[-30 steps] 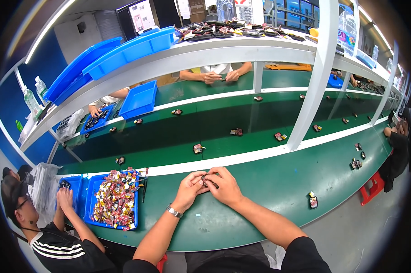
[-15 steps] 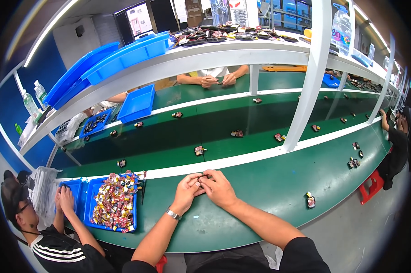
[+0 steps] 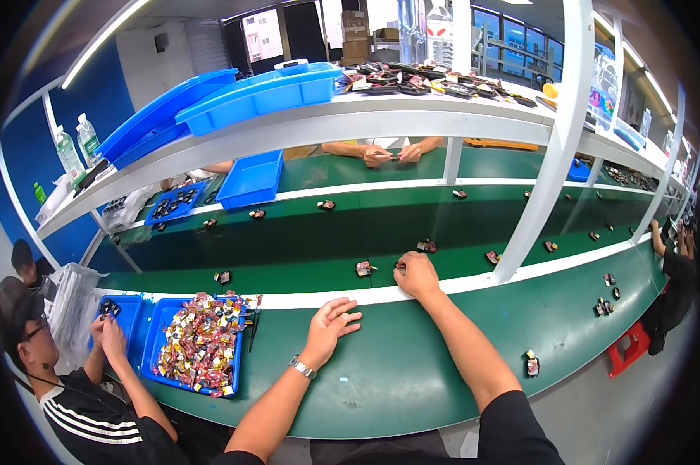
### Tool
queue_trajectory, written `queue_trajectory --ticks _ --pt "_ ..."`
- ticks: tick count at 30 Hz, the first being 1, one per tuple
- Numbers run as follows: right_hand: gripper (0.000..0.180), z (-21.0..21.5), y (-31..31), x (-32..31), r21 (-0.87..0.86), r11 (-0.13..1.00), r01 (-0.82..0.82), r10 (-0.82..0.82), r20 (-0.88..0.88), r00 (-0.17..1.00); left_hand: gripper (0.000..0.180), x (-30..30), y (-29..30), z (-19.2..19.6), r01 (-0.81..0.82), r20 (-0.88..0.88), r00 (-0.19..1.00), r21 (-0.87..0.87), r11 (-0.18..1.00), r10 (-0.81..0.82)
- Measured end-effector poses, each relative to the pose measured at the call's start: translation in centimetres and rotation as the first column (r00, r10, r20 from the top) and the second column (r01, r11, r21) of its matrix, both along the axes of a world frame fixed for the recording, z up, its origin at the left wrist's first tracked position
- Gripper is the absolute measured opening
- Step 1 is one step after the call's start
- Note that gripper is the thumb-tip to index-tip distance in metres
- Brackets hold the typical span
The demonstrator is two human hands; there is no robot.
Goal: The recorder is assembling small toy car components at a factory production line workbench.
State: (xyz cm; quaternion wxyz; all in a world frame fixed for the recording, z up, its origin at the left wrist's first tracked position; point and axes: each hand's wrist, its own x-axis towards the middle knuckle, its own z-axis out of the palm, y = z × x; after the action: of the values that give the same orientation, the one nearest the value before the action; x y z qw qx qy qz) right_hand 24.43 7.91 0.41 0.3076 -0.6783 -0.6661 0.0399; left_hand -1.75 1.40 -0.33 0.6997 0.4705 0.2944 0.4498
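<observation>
- I see my right hand (image 3: 417,275) stretched across the white strip to the conveyor belt (image 3: 303,252), its grip closed on a small dark part (image 3: 400,266) at the belt's near edge.
- My left hand (image 3: 331,325) lies released, fingers spread, on the green surface (image 3: 412,364), holding nothing.
- Another small part (image 3: 363,268) sits on the belt just left of the gripped one.
- A blue tray (image 3: 158,345) of mixed pieces stands well to my left.

A long green workbench (image 3: 381,372) with a white stripe runs from left to right, and white posts (image 3: 548,147) hold a white shelf (image 3: 303,128) above it. The wall (image 3: 20,139) at the far left is dark blue. Windows (image 3: 513,39) are far behind, and a light strip (image 3: 102,39) shines on the ceiling.
</observation>
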Motion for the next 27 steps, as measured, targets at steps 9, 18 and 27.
queue_trajectory --ticks 9,18,27 --pt "0.062 0.1 2.6 -5.2 -0.002 0.976 -0.217 0.217 -0.014 0.976 0.034 -0.2 0.4 -0.3 -0.117 -0.104 0.986 0.115 0.986 0.130" --pt "0.051 2.3 -7.6 -9.2 0.285 0.873 -0.397 0.440 -0.107 0.891 0.045 -1.0 0.5 0.3 0.004 0.009 1.000 -0.060 0.998 -0.004" --pt "0.023 1.8 -9.5 -10.0 0.396 0.871 -0.290 0.344 -0.073 0.936 0.038 -0.1 0.1 0.3 0.024 0.023 0.999 -0.062 0.998 -0.023"
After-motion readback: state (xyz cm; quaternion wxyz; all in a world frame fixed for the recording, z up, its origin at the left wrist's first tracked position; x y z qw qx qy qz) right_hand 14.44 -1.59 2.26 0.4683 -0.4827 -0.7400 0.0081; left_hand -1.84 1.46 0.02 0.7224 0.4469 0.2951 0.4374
